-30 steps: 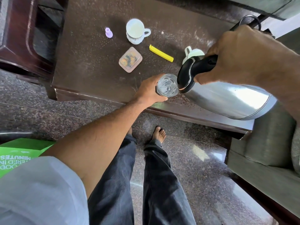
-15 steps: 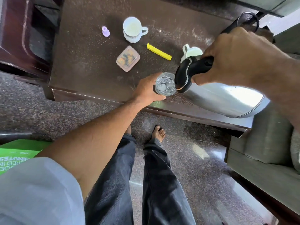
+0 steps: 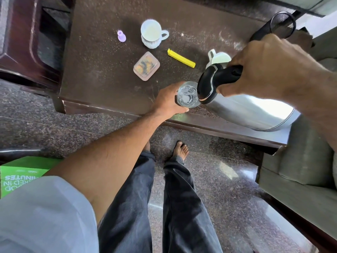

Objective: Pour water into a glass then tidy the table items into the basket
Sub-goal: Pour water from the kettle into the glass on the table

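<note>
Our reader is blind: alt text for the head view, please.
The right hand tips a steel flask over a glass that the left hand grips near the table edge. Behind lie a white mug and a yellow clip.

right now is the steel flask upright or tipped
Tipped. The steel flask lies nearly on its side in the right hand, its black top at the glass that the left hand holds.

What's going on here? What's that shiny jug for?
A person is pouring water. The right hand grips the black handle of a tipped steel jug, its spout over a glass at the table's near edge. The left hand holds the glass, which has water in it. A white mug, a yellow clip and a small box wait on the table.
</note>
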